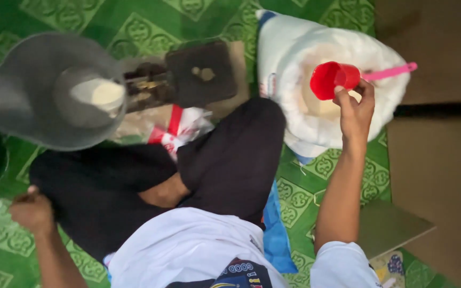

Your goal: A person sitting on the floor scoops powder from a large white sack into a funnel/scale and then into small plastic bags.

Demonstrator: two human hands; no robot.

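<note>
Right hand (354,109) clamped around a red scoop (333,79) with a pink handle, held over the open mouth of a white sack (294,48) with pale grain or flour inside. Left hand (32,210) curled loosely at the person's left knee, fingers together; can't tell if it holds anything. Person sits cross-legged in black trousers on a green patterned mat (305,186). Ahead: grey pan (22,96) with a pale heap in its middle, beside a dark scale (201,72). Red-and-white plastic bag (180,128) just below the scale, touching the knee.
</note>
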